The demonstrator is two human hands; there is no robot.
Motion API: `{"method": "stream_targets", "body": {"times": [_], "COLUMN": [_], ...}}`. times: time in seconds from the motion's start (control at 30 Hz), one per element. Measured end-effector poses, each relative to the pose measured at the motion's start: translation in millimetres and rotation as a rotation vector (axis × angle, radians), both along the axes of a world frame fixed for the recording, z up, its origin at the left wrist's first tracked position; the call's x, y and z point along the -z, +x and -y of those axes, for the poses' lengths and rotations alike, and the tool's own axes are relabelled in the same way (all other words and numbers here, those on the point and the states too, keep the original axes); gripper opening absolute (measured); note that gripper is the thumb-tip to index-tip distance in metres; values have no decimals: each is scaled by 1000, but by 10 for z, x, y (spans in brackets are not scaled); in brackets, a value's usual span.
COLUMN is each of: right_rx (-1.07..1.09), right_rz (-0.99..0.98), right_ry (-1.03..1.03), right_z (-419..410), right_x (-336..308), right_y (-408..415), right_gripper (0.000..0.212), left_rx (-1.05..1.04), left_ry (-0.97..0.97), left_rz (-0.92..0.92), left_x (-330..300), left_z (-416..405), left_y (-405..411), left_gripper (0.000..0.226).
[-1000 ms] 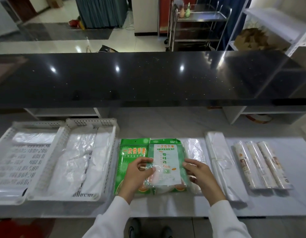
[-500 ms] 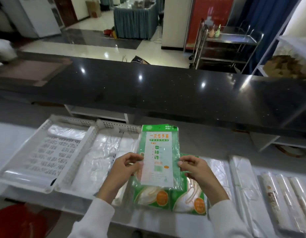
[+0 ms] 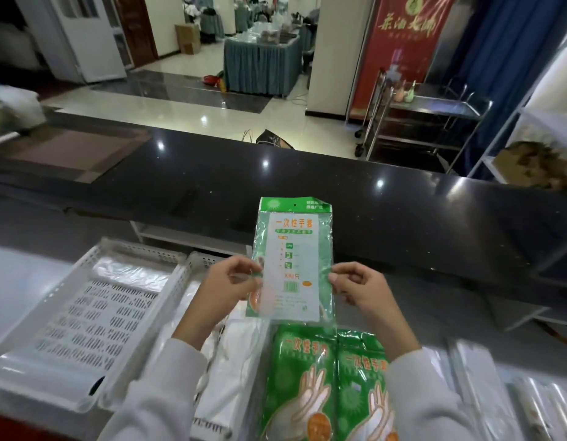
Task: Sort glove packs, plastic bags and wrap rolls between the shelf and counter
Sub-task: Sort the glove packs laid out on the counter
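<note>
Both hands pinch a single green-and-white glove pack (image 3: 293, 262) by its side edges — the left hand (image 3: 226, 289) clamped on the left edge, the right hand (image 3: 360, 289) on the right — and hold it upright in the air, its printed white back panel facing the camera. The pack's top now stands in front of the black counter (image 3: 403, 211), higher than half a second ago, when its header barely cleared the counter's underside; a second ago it lay flat on the stack.

Directly below the raised pack, two more green glove packs (image 3: 326, 386) lie side by side on the pale lower shelf (image 3: 18, 281), fronts up and showing printed hands — fully uncovered now, where the lifted pack and the hands had hidden much of them before. Left of them sit two white perforated baskets: the far-left basket (image 3: 84, 316) holds clear plastic at its far and near ends, and the basket beside it (image 3: 199, 261) holds folded clear plastic bags (image 3: 225, 370), partly behind the left sleeve. At right, blurred, lie more folded bags (image 3: 476, 370) and the wrap rolls (image 3: 543, 405) at the frame's edge.
</note>
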State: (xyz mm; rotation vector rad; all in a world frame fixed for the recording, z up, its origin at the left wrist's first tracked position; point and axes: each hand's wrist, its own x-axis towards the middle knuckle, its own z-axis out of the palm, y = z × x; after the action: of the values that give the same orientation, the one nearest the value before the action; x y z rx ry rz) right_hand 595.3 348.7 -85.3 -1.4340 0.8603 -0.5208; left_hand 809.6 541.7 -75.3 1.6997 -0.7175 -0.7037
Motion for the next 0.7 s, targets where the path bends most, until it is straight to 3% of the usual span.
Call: {"method": "stream_targets", "body": {"times": [0.17, 0.37, 0.63, 0.7], "right_rx": [71, 133, 205, 223], "right_rz": [-19, -135, -312, -334], "right_ry": [-156, -259, -370, -383], "right_z": [398, 942, 1464, 1544], "right_x": [-178, -257, -181, -151], "right_y": [288, 654, 1021, 1073], "right_gripper": [21, 13, 11, 12], "left_rx": [-64, -41, 84, 87], "left_ry": [-46, -27, 132, 131], "left_rz": [108, 40, -1, 5], "left_x": [-143, -198, -170, -129], "left_z": [635, 1331, 1863, 1954], "left_y": [312, 621, 974, 1014], "left_gripper": [21, 10, 36, 33]}}
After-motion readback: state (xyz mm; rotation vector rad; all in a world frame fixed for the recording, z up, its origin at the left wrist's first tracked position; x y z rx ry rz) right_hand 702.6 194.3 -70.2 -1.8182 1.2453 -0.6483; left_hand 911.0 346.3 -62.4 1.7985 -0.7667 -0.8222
